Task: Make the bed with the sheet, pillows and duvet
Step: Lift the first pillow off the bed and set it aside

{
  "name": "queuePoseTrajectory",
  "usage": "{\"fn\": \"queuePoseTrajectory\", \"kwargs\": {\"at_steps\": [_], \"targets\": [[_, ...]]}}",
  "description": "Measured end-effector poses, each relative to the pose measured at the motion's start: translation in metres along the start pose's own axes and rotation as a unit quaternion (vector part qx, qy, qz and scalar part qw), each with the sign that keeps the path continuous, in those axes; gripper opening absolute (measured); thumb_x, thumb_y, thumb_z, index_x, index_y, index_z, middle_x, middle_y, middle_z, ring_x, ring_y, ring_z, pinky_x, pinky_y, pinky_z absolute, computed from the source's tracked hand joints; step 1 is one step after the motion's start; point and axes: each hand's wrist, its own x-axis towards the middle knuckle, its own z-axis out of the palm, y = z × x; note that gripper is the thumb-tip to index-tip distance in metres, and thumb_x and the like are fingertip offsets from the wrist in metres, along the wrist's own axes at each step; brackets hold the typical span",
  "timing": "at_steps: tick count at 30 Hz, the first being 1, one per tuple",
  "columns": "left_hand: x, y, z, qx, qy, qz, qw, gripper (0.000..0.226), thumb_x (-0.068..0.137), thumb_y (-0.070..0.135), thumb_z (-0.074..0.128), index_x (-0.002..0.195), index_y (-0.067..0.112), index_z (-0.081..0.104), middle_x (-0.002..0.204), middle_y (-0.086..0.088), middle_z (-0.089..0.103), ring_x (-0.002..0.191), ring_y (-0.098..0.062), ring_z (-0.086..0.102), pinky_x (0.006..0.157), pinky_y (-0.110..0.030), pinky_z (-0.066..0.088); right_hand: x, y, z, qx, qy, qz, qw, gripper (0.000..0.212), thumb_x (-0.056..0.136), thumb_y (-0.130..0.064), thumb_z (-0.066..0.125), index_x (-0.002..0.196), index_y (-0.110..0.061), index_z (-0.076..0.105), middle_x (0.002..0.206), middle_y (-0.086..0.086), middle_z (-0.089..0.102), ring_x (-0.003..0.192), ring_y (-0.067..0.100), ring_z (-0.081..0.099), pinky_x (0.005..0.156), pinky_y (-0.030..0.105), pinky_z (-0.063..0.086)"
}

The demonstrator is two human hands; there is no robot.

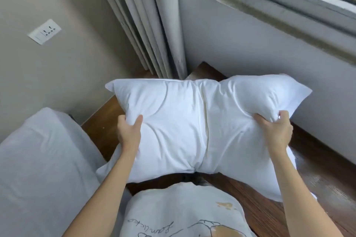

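Both hands, left hand (129, 132) and right hand (274, 132), grip the pillow (192, 121) closed; better to shake it evenly before laying it on the bed (44, 159).

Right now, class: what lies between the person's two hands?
In the head view, the white pillow spans the whole stretch: left hand grips its left side, right hand its right, above the wooden floor.

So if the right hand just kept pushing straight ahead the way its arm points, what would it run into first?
Beyond the pillow that the right hand grips, probably the wall under the window; depth is hard to judge from this one view.
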Motion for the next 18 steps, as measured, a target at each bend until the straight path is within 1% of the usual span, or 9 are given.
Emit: {"fn": "queuePoseTrajectory", "kwargs": {"at_steps": [2,3,5,6,7,9,12,15,18], "targets": [[0.033,0.002,0.028,0.05,-0.078,-0.018,0.996,0.033,0.087,0.028,0.068,0.105,0.011,0.047,0.097,0.0,0.056,0.089,-0.021,0.056,0.074,-0.031,0.042,0.025,-0.003,0.007,-0.04,0.021,0.023,0.999,0.057,0.075,-0.047,0.074,0.106,-0.011,0.043,0.088,0.011,0.057,0.083,0.034,0.053,0.067,0.036,0.039],[0.048,0.0,0.041,0.089,-0.129,-0.036,0.987,0.039,0.086,0.028,0.069,0.113,0.011,0.047,0.107,-0.002,0.057,0.096,-0.023,0.056,0.078,-0.033,0.043,0.037,0.002,0.011,-0.061,0.02,0.036,0.997,0.057,0.076,-0.045,0.073,0.111,-0.01,0.043,0.094,0.013,0.059,0.089,0.036,0.055,0.07,0.038,0.042],[0.073,-0.006,0.067,0.178,-0.233,-0.056,0.954,0.064,0.083,0.025,0.072,0.136,0.01,0.04,0.131,-0.01,0.051,0.115,-0.029,0.053,0.093,-0.038,0.045,0.053,0.012,0.019,-0.103,-0.01,0.062,0.993,0.06,0.078,-0.035,0.072,0.124,-0.008,0.045,0.117,0.018,0.057,0.109,0.039,0.052,0.084,0.045,0.045],[0.082,-0.008,0.079,0.218,-0.278,-0.05,0.934,0.073,0.084,0.024,0.073,0.143,0.009,0.034,0.14,-0.014,0.045,0.123,-0.032,0.048,0.1,-0.039,0.042,0.057,0.017,0.023,-0.121,-0.031,0.07,0.99,0.063,0.08,-0.032,0.072,0.131,-0.008,0.044,0.127,0.02,0.052,0.118,0.04,0.047,0.091,0.047,0.044],[0.085,-0.007,0.091,0.244,-0.314,-0.041,0.917,0.076,0.085,0.023,0.071,0.147,0.008,0.03,0.145,-0.016,0.04,0.129,-0.033,0.044,0.104,-0.036,0.039,0.059,0.021,0.027,-0.136,-0.05,0.07,0.987,0.066,0.082,-0.031,0.071,0.137,-0.008,0.041,0.133,0.022,0.048,0.123,0.04,0.043,0.095,0.048,0.042],[0.085,-0.006,0.111,0.26,-0.369,-0.025,0.892,0.075,0.089,0.023,0.068,0.15,0.009,0.026,0.149,-0.016,0.035,0.134,-0.031,0.039,0.107,-0.033,0.035,0.053,0.024,0.033,-0.157,-0.072,0.057,0.983,0.067,0.085,-0.032,0.069,0.141,-0.009,0.039,0.137,0.021,0.045,0.125,0.037,0.042,0.095,0.047,0.042],[0.08,-0.004,0.133,0.286,-0.406,0.007,0.868,0.072,0.092,0.027,0.063,0.151,0.013,0.025,0.152,-0.015,0.032,0.137,-0.03,0.037,0.11,-0.037,0.035,0.03,0.029,0.038,-0.159,-0.089,0.056,0.982,0.06,0.089,-0.032,0.065,0.14,-0.012,0.042,0.14,0.016,0.043,0.128,0.034,0.039,0.094,0.045,0.042],[0.069,0.001,0.149,0.335,-0.444,0.077,0.827,0.065,0.093,0.029,0.061,0.148,0.014,0.031,0.146,-0.014,0.039,0.132,-0.029,0.041,0.106,-0.038,0.038,0.006,0.04,0.035,-0.146,-0.094,0.092,0.98,0.056,0.092,-0.032,0.061,0.14,-0.012,0.042,0.141,0.015,0.042,0.13,0.032,0.038,0.096,0.044,0.041],[0.05,0.007,0.158,0.359,-0.494,0.155,0.777,0.056,0.093,0.027,0.06,0.143,0.015,0.038,0.141,-0.01,0.046,0.126,-0.026,0.048,0.101,-0.034,0.04,-0.024,0.049,0.03,-0.117,-0.087,0.137,0.98,0.053,0.093,-0.031,0.06,0.139,-0.012,0.043,0.139,0.015,0.045,0.126,0.032,0.043,0.095,0.041,0.04]]}}
